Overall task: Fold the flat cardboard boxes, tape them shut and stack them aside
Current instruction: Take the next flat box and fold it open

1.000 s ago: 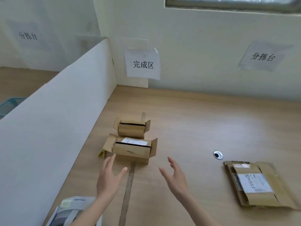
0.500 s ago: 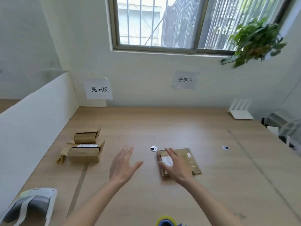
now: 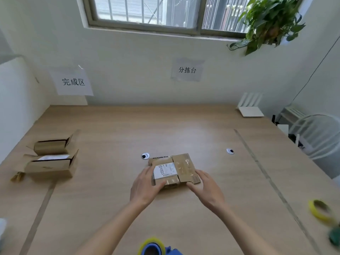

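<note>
Nearest me, a tape dispenser point(image 3: 153, 246) with a yellow roll sits at the counter's point(image 3: 114, 208) front edge. My left hand point(image 3: 145, 186) curls round the left end of the flattened cardboard box point(image 3: 174, 168) at mid-counter; my right hand point(image 3: 207, 188) pinches its near right corner. Its white label point(image 3: 165, 171) carries handwriting I can't read. A yellow tape roll point(image 3: 320, 210) lies right. Two folded boxes point(image 3: 51, 159) sit left. Wall signs read 完成区 point(image 3: 73, 81) and 分拣台 point(image 3: 187, 70); above them is a barred window point(image 3: 156, 13).
</note>
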Motion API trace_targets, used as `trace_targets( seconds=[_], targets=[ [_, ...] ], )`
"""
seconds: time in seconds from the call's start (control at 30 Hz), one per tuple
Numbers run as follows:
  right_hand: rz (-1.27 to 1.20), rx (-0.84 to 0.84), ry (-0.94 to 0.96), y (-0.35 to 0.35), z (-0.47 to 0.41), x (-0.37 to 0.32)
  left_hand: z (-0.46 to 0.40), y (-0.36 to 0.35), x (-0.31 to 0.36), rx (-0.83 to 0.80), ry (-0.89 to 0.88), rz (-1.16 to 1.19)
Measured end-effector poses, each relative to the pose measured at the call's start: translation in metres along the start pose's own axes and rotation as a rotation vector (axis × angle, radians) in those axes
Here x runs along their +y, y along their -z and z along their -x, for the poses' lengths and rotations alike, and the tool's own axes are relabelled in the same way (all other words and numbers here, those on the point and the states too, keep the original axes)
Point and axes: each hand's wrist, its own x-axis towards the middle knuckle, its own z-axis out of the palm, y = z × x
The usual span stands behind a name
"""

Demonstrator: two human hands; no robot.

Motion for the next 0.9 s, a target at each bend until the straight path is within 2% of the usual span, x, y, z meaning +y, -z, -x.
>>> trace_targets(
  seconds=[0.2, 0.37, 0.7, 0.9],
  targets=[
    [0.016, -0.123, -0.057, -0.043, -0.06, 0.043, -0.043, -0.066, -0.031, -0.048, 0.161, 0.024],
    [-0.013, -0.154, -0.091, -0.072, -0.109, 0.069, -0.08, -0.106, -0.049, -0.048, 0.27, 0.066],
    [-0.124, -0.18, -0.117, -0.118, -0.189, 0.091, -0.132, -0.152, -0.065, 0.023, 0.384, 0.119],
    [-0.221, -0.196, -0.114, -0.134, -0.206, 0.094, -0.139, -0.17, -0.065, 0.103, 0.432, 0.164]
  ],
)
